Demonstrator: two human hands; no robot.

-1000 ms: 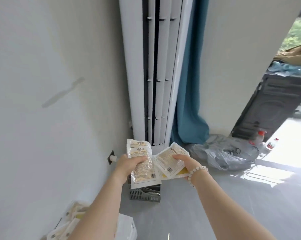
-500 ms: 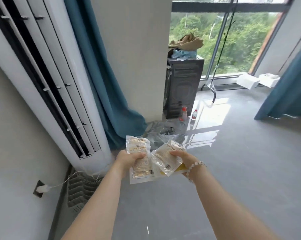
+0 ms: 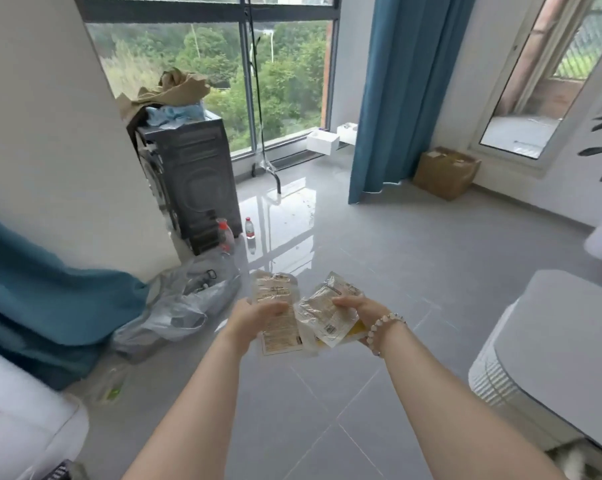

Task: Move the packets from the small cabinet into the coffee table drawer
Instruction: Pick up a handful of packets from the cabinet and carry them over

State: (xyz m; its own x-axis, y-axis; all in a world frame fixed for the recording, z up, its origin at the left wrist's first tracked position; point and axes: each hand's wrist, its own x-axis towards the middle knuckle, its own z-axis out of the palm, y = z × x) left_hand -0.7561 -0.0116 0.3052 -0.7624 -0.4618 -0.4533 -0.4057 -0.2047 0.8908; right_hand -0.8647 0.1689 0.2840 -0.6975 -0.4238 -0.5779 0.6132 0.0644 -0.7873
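I see left hand (image 3: 254,317) gripping the left packets (image 3: 279,329) and right hand (image 3: 356,308) pinching the right packets (image 3: 327,315). Edges overlap, mid-air over the floor (image 3: 379,258). Count unclear: stacked. Yellow packet (image 3: 356,329) mostly hidden underneath.

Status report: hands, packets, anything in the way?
Left hand grips left packets, right hand grips right packets. Both lots held over the floor; no drawer visible. Plastic bag lies on floor to the left.
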